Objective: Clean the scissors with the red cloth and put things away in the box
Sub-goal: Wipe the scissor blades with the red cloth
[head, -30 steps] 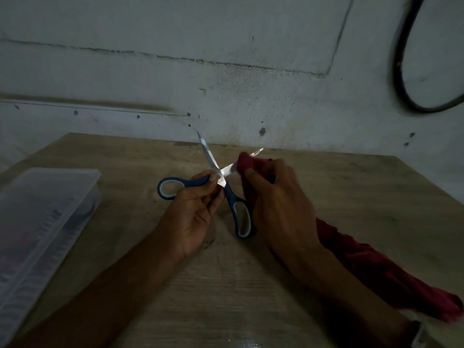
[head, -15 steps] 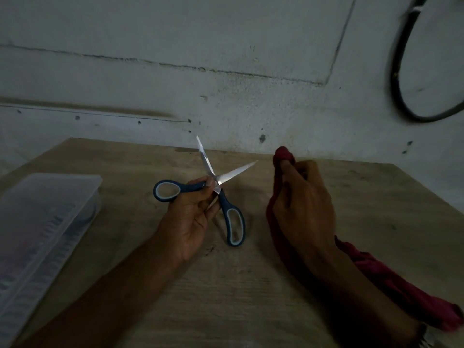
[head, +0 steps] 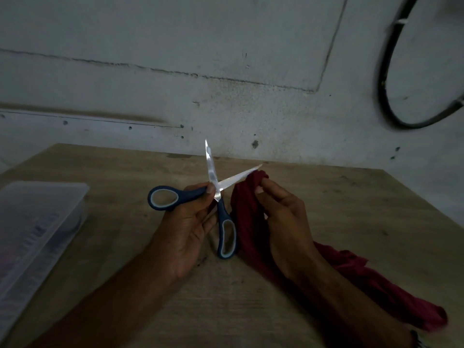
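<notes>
A dim view from a head-worn camera looks down at a person's two bare hands working over a wooden counter [head: 251, 310] set against a scuffed, pale wall [head: 175, 71].

The left hand [head: 187, 227] holds a pair of scissors [head: 216, 194] near the pivot, thumb and fingers curled round the blue handle there, so its grip is closed on the scissors. The scissors are spread wide open. One silver blade points up and away towards the wall; the other slants to the right. One blue handle loop sticks out to the left of the hand, and the other hangs down towards the counter, just beside the cloth.

The right hand [head: 281, 217] pinches a bunched fold of red cloth [head: 246, 212] between thumb and fingers, its grip closed on the fabric. The bunched top of the cloth sits right at the tip of the right-slanting blade; whether they touch cannot be told. The rest of the cloth trails under the right wrist and forearm and lies rumpled on the counter at the lower right.

A clear plastic box [head: 37, 227], its lid on, lies on the counter at the far left, well apart from both hands. What it holds is too blurred to make out.

A black cable [head: 386, 79] loops across the wall at the upper right.
</notes>
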### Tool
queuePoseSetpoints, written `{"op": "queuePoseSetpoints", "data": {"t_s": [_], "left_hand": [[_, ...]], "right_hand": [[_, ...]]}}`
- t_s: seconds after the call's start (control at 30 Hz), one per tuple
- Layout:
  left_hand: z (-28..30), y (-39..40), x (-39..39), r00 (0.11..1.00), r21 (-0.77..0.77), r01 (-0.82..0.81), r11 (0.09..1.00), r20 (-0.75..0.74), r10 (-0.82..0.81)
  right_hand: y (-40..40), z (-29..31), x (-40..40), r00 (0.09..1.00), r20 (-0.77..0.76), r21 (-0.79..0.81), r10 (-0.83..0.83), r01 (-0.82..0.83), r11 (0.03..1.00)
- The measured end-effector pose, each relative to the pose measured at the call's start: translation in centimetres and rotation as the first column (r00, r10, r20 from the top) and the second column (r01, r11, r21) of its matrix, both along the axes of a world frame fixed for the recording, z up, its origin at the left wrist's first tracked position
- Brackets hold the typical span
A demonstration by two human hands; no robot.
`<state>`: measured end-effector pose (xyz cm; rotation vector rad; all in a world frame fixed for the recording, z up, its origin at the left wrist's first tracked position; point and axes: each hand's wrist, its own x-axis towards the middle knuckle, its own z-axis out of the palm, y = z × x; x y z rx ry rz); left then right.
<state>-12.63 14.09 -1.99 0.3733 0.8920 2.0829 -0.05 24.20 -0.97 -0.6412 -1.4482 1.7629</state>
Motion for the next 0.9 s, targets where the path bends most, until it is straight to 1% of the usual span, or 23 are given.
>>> {"op": "queuePoseSetpoints", "data": {"t_s": [0.07,0.13,0.27,0.4,0.5,0.63,0.7,0.77,0.83,0.9], "left_hand": [[0.1,0.0,0.4,1.000,-0.003,0.008,1.000,-0.020,-0.008],[0.2,-0.1,0.9,0.997,0.008,0.023,1.000,-0.068,-0.022],[0.1,-0.1,1.5,0.988,0.004,0.015,1.000,-0.156,-0.015],[0.1,0.0,1.4,0.978,-0.018,0.007,1.000,-0.209,-0.011],[0.1,0.1,1.4,0.976,-0.025,0.016,1.000,-0.217,-0.021],[-0.1,0.1,1.2,0.980,-0.049,-0.007,0.999,-0.199,-0.003],[-0.2,0.2,1.2,0.985,-0.048,-0.006,0.999,-0.174,-0.002],[-0.2,0.3,1.3,0.988,-0.056,0.000,0.998,-0.155,-0.009],[-0.3,0.3,1.2,0.992,-0.050,0.008,0.999,-0.126,-0.015],[-0.3,0.2,0.9,0.993,-0.039,0.022,0.999,-0.116,-0.026]], "right_hand": [[-0.5,-0.2,0.0,0.999,-0.042,0.018,0.029,-0.029,0.999],[-1.1,-0.3,0.0,0.999,-0.046,0.047,0.028,-0.026,0.999],[-1.3,-0.6,-0.2,0.997,-0.066,0.100,-0.044,0.050,0.994],[-0.9,0.1,0.1,0.992,-0.018,0.148,-0.124,0.125,0.981],[0.3,0.9,0.4,0.986,-0.019,0.118,-0.164,0.165,0.979],[2.3,1.6,1.4,0.966,-0.113,0.057,-0.231,0.238,0.969],[2.2,1.2,1.5,0.976,-0.086,0.081,-0.199,0.206,0.975],[1.3,0.3,0.9,0.991,0.016,0.131,-0.130,0.127,0.983],[0.1,-0.4,0.2,0.995,0.078,0.146,-0.064,0.052,0.988],[-0.2,-0.3,-0.1,0.993,0.088,0.173,-0.074,0.058,0.983]]}}
